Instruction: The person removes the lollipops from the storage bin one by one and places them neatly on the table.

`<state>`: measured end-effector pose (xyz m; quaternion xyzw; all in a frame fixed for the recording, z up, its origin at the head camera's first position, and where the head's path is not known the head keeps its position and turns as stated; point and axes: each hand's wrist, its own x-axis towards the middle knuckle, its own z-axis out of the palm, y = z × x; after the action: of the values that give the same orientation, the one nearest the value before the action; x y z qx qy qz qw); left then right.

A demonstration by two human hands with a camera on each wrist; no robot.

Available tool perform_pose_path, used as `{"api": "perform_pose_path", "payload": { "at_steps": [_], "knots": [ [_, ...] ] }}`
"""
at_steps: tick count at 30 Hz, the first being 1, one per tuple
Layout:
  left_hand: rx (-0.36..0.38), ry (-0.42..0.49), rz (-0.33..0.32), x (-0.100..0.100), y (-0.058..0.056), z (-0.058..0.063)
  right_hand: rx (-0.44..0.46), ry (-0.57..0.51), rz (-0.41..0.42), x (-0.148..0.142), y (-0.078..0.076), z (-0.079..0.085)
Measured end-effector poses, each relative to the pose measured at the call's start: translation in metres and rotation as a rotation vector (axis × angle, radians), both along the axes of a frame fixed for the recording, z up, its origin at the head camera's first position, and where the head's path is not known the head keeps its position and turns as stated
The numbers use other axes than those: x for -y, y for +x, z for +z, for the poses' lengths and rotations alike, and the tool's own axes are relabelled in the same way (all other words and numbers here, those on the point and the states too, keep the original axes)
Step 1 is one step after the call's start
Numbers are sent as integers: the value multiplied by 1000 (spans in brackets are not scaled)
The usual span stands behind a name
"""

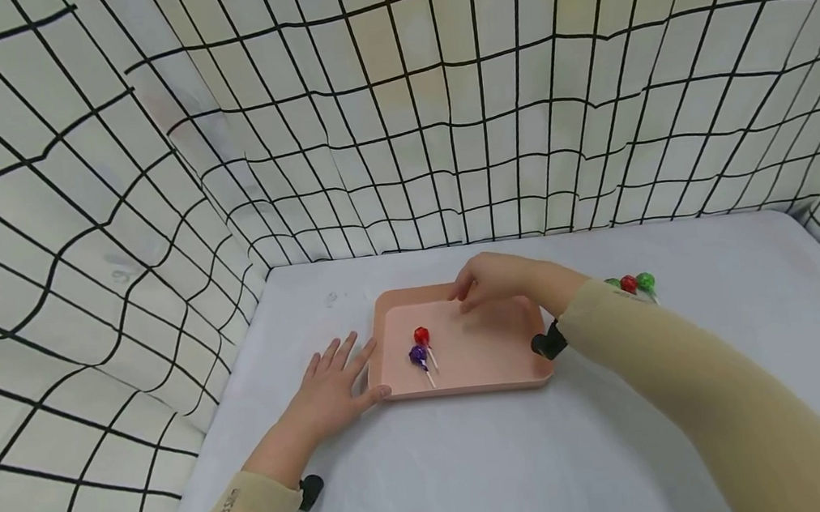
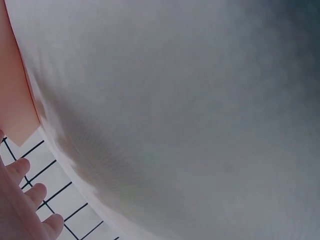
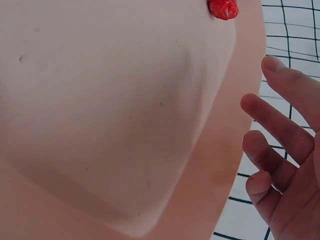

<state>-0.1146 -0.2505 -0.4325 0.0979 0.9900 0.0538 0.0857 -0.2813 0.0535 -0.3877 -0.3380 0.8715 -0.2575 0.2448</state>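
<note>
A pink tray (image 1: 485,363) lies on the white table, with a red lollipop (image 1: 421,336) and a purple lollipop (image 1: 418,355) side by side in its left half, sticks toward the front. My left hand (image 1: 330,389) is spread at the tray's left edge, its thumb at the front left corner. Over the tray's far right part hovers my right hand (image 1: 494,279), fingers loosely bent with nothing between them. In the right wrist view, the red lollipop (image 3: 223,8) shows at the top, and the right fingers (image 3: 280,122) appear apart above the tray rim.
Several more lollipops, including a red one (image 1: 628,283) and a green one (image 1: 645,281), lie on the white table (image 1: 736,301) right of the tray, partly behind my right sleeve. A white backdrop with a black grid (image 1: 486,119) stands along the back and left.
</note>
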Motion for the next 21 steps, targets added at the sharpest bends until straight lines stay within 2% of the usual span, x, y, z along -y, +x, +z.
{"api": "perform_pose_path", "payload": {
  "at_steps": [11,21],
  "knots": [
    [3,-4,4,0,-2,-2,-128,125,142,36,11,-2],
    [-1,-16,-5,2,-2,-3,-152,159,163,63,18,-7]
  ]
}}
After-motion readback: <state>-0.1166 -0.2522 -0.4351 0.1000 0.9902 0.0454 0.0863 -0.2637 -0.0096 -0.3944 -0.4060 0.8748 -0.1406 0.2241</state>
